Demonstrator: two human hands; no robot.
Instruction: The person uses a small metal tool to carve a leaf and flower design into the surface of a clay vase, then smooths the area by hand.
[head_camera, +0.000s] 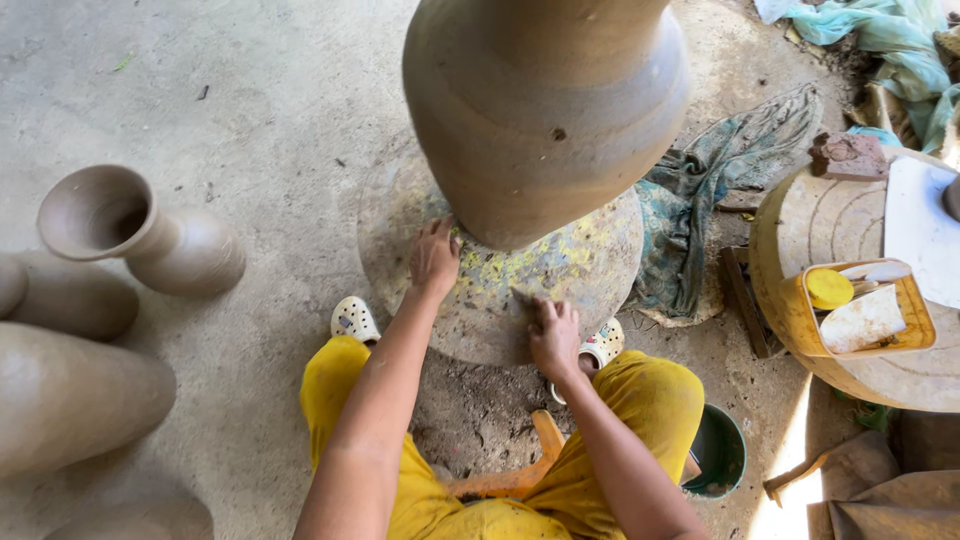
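Grey-brown wet clay makes the tall vase (545, 110) that stands on a round turning disc (590, 265), and this disc is the landmark for all the rest. The disc lies low on the concrete floor (260, 90), and its top is stained with yellow and green spots.

The left hand (435, 258) lies on the near left part of the disc, just beside the foot of the vase. Its fingers (441, 231) are stretched out and released, they lie on the disc and grasp nothing. The right hand (553, 335) rests on the near edge of the disc, a little to the right of the left hand. Its fingers (545, 310) are bent down and press on the surface; if they pinch some small thing under them, I cannot tell.

The person squats directly behind the near edge of the disc, in yellow trousers (650, 400) and pale perforated clogs (353, 320). To the left of the disc, well apart, some unfired clay pots (150, 235) lie on their sides. To the right of the disc lies a crumpled blue-green cloth (700, 190), and further right stands a round stump (820, 220) that carries a yellow box (915, 310) with tools. Near the right knee, below the disc, stands a dark green bucket (722, 450).
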